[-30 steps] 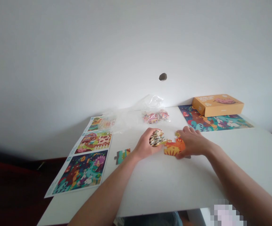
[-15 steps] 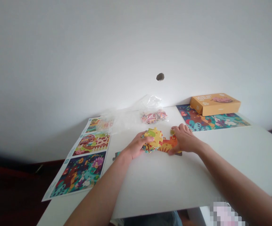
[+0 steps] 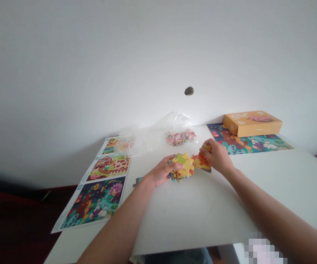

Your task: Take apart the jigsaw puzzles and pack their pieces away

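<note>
My left hand (image 3: 163, 170) is closed around a stack of jigsaw puzzle pieces (image 3: 184, 163), its thumb pressing on the top piece, which is yellow with a green figure. To the right, my right hand (image 3: 216, 156) pinches the joined orange and yellow puzzle pieces (image 3: 203, 163) and holds them tilted up. Their left end reaches the stack; whether the two touch I cannot tell. Beside my left wrist a teal and grey puzzle piece (image 3: 137, 181) lies on the white table (image 3: 180, 216), partly hidden by the forearm.
Behind the hands lies a clear bag of puzzle pieces (image 3: 180, 136). Another clear plastic bag (image 3: 128, 143) rests over the top of a picture sheet (image 3: 92, 201) at the left. At the back right an orange puzzle box (image 3: 253, 124) sits on a dark forest picture (image 3: 257, 143).
My right hand has closed on the joined orange pieces and tipped them up from the table. The stack in my left hand has shifted slightly to the right.
</note>
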A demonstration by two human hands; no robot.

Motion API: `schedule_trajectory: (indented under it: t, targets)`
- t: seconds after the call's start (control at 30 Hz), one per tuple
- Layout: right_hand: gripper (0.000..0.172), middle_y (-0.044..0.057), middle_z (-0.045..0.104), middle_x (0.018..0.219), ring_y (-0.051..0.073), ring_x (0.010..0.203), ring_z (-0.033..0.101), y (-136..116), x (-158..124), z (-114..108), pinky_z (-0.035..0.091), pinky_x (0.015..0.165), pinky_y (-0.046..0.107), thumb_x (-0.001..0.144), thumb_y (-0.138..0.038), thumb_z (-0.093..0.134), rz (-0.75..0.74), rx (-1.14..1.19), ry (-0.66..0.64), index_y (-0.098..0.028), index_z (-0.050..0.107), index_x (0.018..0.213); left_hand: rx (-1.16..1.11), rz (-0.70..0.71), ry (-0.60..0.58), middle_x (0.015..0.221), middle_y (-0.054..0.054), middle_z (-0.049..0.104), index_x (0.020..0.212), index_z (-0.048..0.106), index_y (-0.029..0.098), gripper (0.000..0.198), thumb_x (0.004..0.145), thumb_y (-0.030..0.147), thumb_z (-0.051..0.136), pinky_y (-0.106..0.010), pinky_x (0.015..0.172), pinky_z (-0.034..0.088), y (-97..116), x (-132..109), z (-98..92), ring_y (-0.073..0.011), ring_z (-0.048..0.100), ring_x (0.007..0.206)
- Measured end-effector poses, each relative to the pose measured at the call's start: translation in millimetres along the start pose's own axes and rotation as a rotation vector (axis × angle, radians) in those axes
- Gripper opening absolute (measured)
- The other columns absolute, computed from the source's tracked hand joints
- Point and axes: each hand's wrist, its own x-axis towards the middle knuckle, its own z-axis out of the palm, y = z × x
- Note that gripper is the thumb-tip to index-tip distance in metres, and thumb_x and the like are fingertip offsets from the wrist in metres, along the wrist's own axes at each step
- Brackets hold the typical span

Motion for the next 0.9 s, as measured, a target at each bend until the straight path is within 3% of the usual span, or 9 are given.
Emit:
schedule_trajectory:
  t: [0.1, 0.4, 0.67, 0.9]
  targets:
    - [0.016, 0.004, 0.062, 0.073, 0.019, 0.067, 0.056, -4, 1, -3, 0.038, 0.062, 0.028, 0.082, -0.036, 0.055, 0.069, 0.076, 0.044, -0.021, 0.057, 0.085, 0.005, 0.001, -0.008, 0.100, -0.014, 0.070, 0.111, 0.061, 0.014, 0.054, 0.065, 0.034, 0.081, -0.035, 0.070, 0.054, -1, 1, -2.0, -0.0244, 0.068, 0.084]
    - [0.023, 0.003, 0.064, 0.073, 0.018, 0.064, 0.056, -1, -1, 14, 0.037, 0.059, 0.027, 0.082, -0.044, 0.054, 0.107, 0.128, 0.021, -0.021, 0.057, 0.084, -0.117, 0.046, -0.062, 0.096, -0.011, 0.070, 0.107, 0.061, 0.014, 0.042, 0.071, 0.030, 0.074, -0.033, 0.071, 0.054, -6, 3, -6.8, -0.0218, 0.068, 0.084]
    - [0.019, 0.004, 0.066, 0.080, 0.018, 0.069, 0.057, -13, -5, 22, 0.040, 0.065, 0.028, 0.083, -0.039, 0.054, -0.025, 0.099, -0.003, -0.021, 0.059, 0.087, -0.310, -0.018, -0.169, 0.087, -0.010, 0.070, 0.110, 0.057, 0.012, 0.045, 0.071, 0.032, 0.068, -0.032, 0.068, 0.053, -4, 4, -11.5, -0.0225, 0.069, 0.080]
    - [0.021, 0.004, 0.069, 0.083, 0.018, 0.071, 0.060, -20, -8, 21, 0.044, 0.068, 0.027, 0.081, -0.041, 0.061, -0.038, 0.185, 0.040, -0.021, 0.063, 0.086, -0.212, -0.037, -0.196, 0.086, -0.009, 0.069, 0.100, 0.061, 0.013, 0.035, 0.071, 0.030, 0.070, -0.032, 0.074, 0.054, -7, 4, -9.6, -0.0203, 0.067, 0.082]
